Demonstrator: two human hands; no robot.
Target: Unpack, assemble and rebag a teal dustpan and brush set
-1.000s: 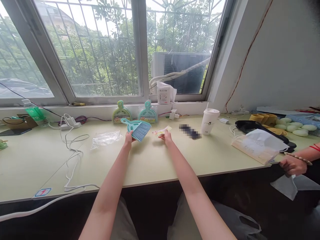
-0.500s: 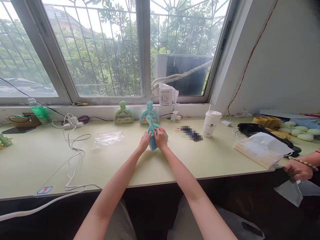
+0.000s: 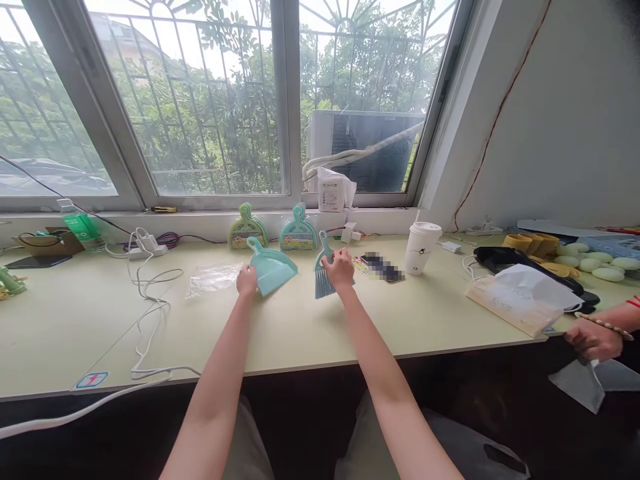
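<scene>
My left hand [image 3: 246, 280] is closed on the left edge of a teal dustpan [image 3: 274, 272], whose handle points up and to the left. To its right, my right hand [image 3: 340, 268] grips a small teal brush [image 3: 325, 285] with its bristles pointing down. Dustpan and brush are apart, both over the pale table [image 3: 300, 340]. Behind them, a green dustpan set [image 3: 247, 233] and a teal dustpan set [image 3: 299, 235] lean against the window ledge. A clear plastic wrapper [image 3: 213, 279] lies left of my left hand.
A white cup [image 3: 423, 250] with a straw stands to the right, beside a blurred dark item [image 3: 383, 267]. White cables [image 3: 150, 300] run down the left side. Further right are a tissue pack [image 3: 525, 300] and another person's hand [image 3: 595, 339].
The brush and dustpan, together before, are now separated. My left hand has moved left with the dustpan, and my right hand has moved right with the brush.
</scene>
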